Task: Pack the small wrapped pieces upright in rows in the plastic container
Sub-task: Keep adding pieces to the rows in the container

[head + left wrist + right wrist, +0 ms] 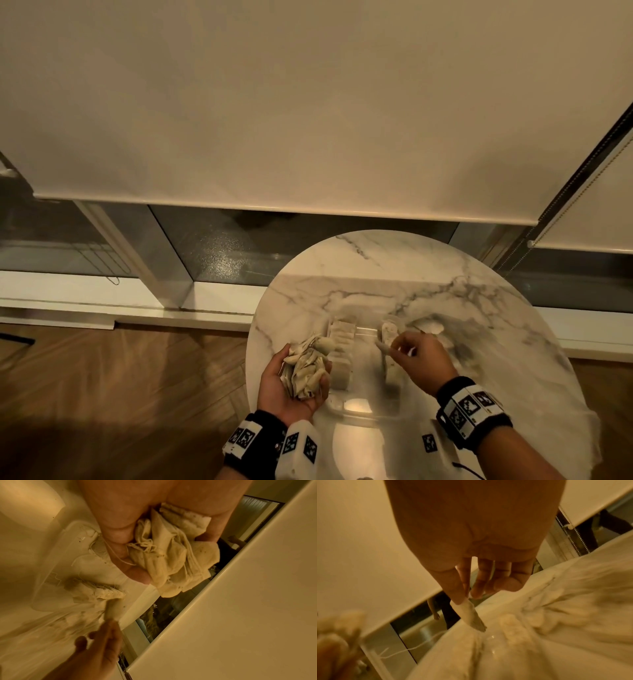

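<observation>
A clear plastic container [363, 407] sits on the round marble table [513, 342]. Rows of pale wrapped pieces [340, 346] stand upright along its left side, and a shorter row [390, 337] along its right. My left hand [294, 380], palm up at the container's left edge, cups a loose bunch of wrapped pieces [171, 555] with strings. My right hand [407, 349] hovers over the container's right row and pinches a single wrapped piece [471, 615] between thumb and forefinger, the other fingers relaxed.
The table stands close to a low window [239, 246] with a lowered roller blind [308, 102]. Wooden floor [102, 394] lies to the left. A few more pieces [431, 327] lie on the table beyond the container.
</observation>
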Available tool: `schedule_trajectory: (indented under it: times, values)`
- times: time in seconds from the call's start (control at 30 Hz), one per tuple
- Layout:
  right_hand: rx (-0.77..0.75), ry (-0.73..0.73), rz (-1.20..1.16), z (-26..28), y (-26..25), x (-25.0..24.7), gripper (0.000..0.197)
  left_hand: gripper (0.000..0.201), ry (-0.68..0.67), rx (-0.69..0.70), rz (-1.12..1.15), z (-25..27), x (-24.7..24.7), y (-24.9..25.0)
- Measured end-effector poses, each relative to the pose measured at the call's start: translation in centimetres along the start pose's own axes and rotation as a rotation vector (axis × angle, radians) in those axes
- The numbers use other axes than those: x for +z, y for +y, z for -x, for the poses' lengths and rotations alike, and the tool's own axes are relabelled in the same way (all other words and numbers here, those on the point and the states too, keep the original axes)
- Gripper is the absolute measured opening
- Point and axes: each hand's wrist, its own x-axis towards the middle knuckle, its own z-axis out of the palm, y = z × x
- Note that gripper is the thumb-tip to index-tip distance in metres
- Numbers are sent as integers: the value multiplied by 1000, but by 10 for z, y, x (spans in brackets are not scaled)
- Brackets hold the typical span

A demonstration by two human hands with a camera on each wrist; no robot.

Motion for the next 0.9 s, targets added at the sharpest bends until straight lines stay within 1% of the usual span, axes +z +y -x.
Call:
schedule_trajectory:
  times: [0.07, 0.13, 0.2, 0.3, 0.4, 0.57, 0.77, 0.9]
  values:
    - [74, -185, 232, 0, 15, 4, 14, 48, -1, 12, -12, 1, 0, 1]
    - [158, -361, 319, 0, 30, 11, 7, 49, -1, 13, -24, 2, 1, 3]
    - [226, -434, 365, -1, 41, 17, 7, 50, 10, 6, -31, 1, 1, 4]
    - [261, -411, 435, -5, 51, 24, 8, 51, 28, 5, -33, 0, 1, 4]
    - [211, -370, 540, -7, 48, 25, 5, 53, 32, 14, -39, 0, 2, 3]
    - [141, -325, 686, -13, 40, 26, 19, 52, 49, 25, -40, -4, -1, 5]
    - [79, -307, 792, -21, 36, 31, 24, 53, 57, 16, -34, -6, -2, 4]
    - [73, -278, 809, -21, 34, 33, 26, 53, 50, 10, -24, -6, -3, 5]
